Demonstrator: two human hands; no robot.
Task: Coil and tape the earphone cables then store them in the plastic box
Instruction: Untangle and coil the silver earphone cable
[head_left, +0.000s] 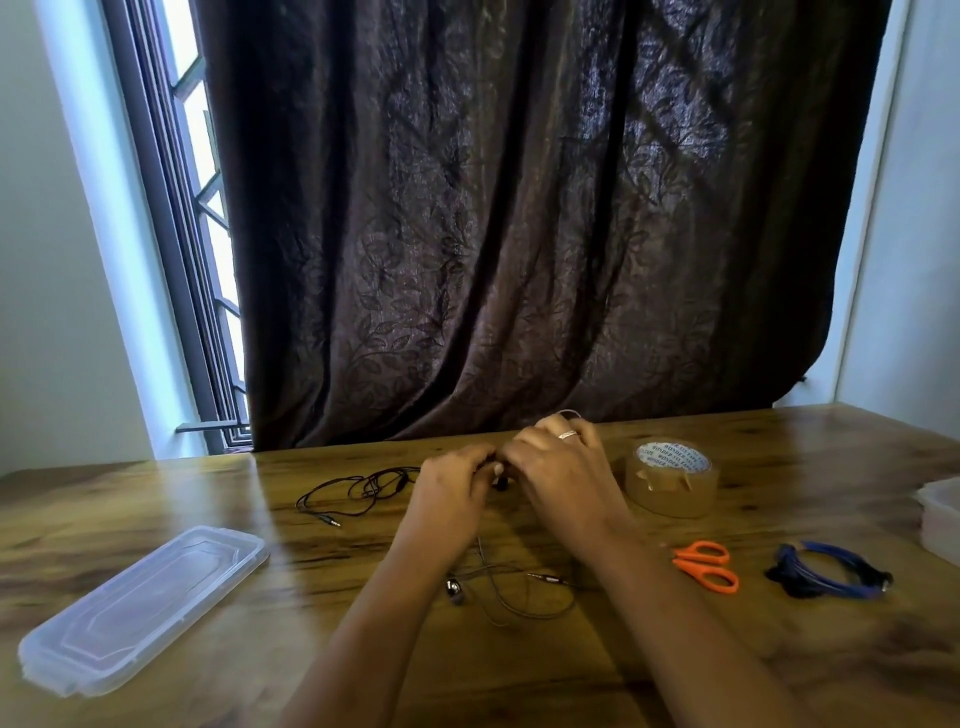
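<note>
a wooden table (156, 493) with dark grain carries a clear plastic lid (140, 608) at the left and a loose black earphone cable (358, 491) further back. a grey earphone cable (519, 597) lies partly on it near the front. to the right stand a brown tape roll (671, 478), orange scissors (706, 565) just beside a coiled blue cable (826, 569), and a plastic box (941, 514) at the right edge.

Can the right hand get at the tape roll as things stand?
Probably yes. The tape roll sits close beside the right hand, with only bare table between. That hand is busy on the grey earphone cable, so it would have to let go first.
</note>
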